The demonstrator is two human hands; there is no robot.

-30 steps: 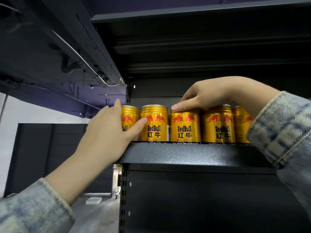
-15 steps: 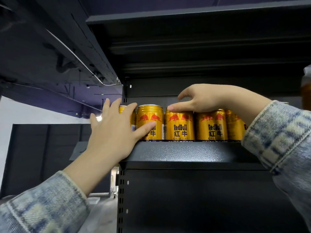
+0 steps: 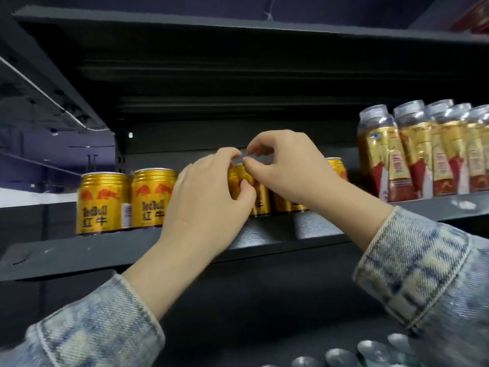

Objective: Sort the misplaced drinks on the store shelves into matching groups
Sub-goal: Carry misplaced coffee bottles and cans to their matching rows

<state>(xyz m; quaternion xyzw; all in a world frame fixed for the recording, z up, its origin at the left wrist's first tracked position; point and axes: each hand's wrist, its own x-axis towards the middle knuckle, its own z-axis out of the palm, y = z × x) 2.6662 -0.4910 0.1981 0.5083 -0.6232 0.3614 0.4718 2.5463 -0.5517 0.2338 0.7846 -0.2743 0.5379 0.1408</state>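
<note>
Gold Red Bull cans stand in a row on the black shelf (image 3: 105, 250). Two of them, the leftmost can (image 3: 102, 202) and its neighbour (image 3: 152, 197), stand free at the left. My left hand (image 3: 209, 202) wraps around a third gold can (image 3: 236, 178) in the middle of the row, thumb on its right side. My right hand (image 3: 288, 168) hovers just right of it, fingers curled over the can tops, index tip at the held can's rim. It hides the cans behind it; whether it grips one I cannot tell. Another gold can (image 3: 336, 166) peeks out past my right wrist.
Clear bottles with red and gold labels (image 3: 397, 160) stand packed together on the same shelf at the right. The underside of a higher shelf (image 3: 211, 49) hangs close above. Silver can tops (image 3: 341, 357) show on a lower level at the bottom right.
My view swung right, and the bottles came into sight. My left hand moved from the left end of the row to the middle and closed on a can. My right hand's fingers curled.
</note>
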